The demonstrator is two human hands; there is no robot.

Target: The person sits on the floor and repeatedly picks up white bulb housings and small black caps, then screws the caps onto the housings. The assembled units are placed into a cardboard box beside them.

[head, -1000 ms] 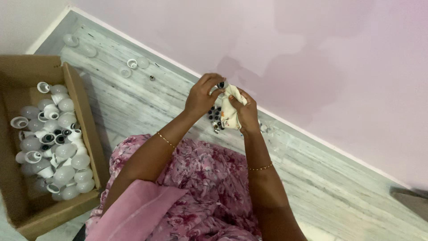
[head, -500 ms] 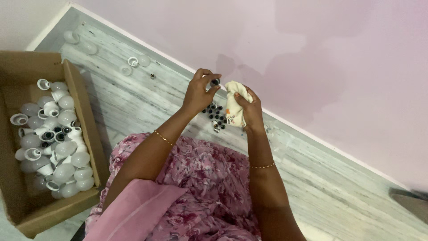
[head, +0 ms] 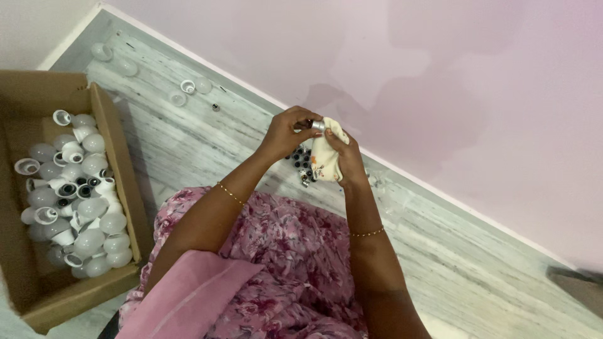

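Floor [head: 188,135]: pale grey-white planks with wood-grain streaks, running diagonally across view. Wall [head: 440,75]: plain pinkish-lilac, matte, with faint darker patches in mid area. White skirting strip [head: 207,68] along wall-floor joint. Second wall [head: 38,25] at upper left: off-white, meets pink wall at corner. Open brown cardboard box [head: 116,141] on floor at left. Dark object [head: 578,285] at right edge, partly cut off, kind not discernible. Light: soft, even, no hard shadows.
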